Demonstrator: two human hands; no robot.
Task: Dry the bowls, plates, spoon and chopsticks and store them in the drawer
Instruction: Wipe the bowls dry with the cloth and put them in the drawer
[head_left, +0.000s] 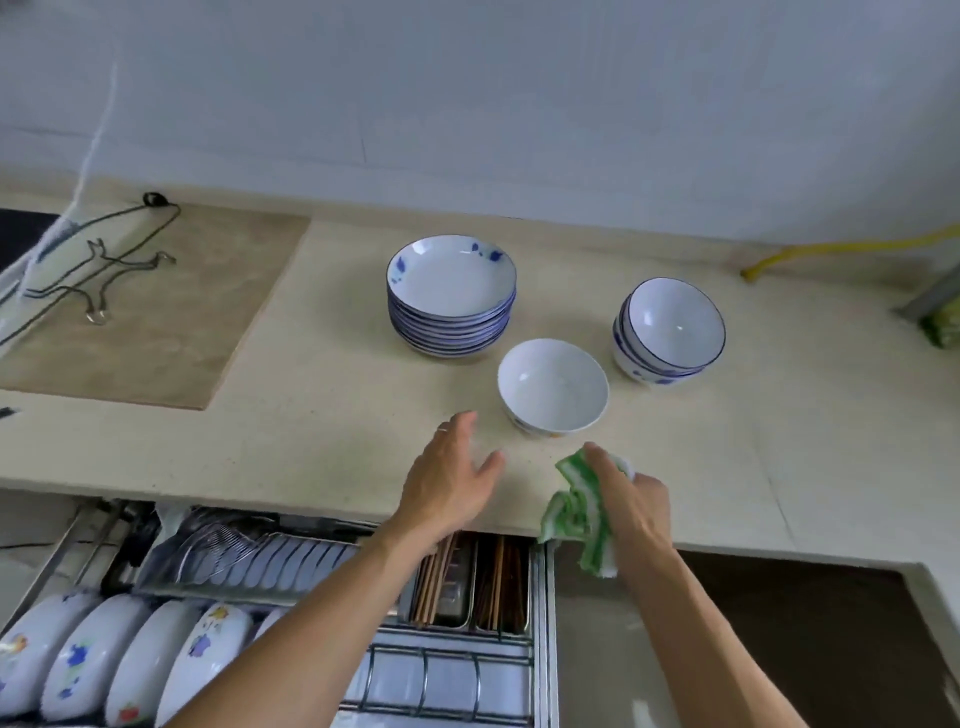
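Left hand: my left hand (451, 480) was flat and loose over the counter (311, 415), fingers straight, holding nothing. It was near the single bowl, not touching it.
Right hand: my right hand (631, 499) gripped a green and white cloth (579, 512). My fingers were curled around it, and the cloth hung down past the counter edge.
Single bowl: one white bowl (553, 387) stood upright on the counter, just past my two hands and between them.
Stack of plates: a pile of white plates with blue spots (452, 296) sat on the counter behind the single bowl, to its left.
Stack of bowls: some white bowls with blue rims (670, 332) sat one inside the other, to the right of the single bowl.
Drawer: the drawer (543, 623) was pulled open under the counter, below my arms.
Chopsticks: brown chopsticks (501, 587) lay in metal trays at the right side of the drawer.
Dishes in drawer: white dishes with flower pictures (124, 660) stood on edge in a row at the left of the drawer.
Wire rack: a wire rack (270, 561) in the drawer held a shiny metal strainer (218, 540).
Spoon: I could not see one.
Yellow hose: a yellow hose (841, 248) lay by the wall at the far right.
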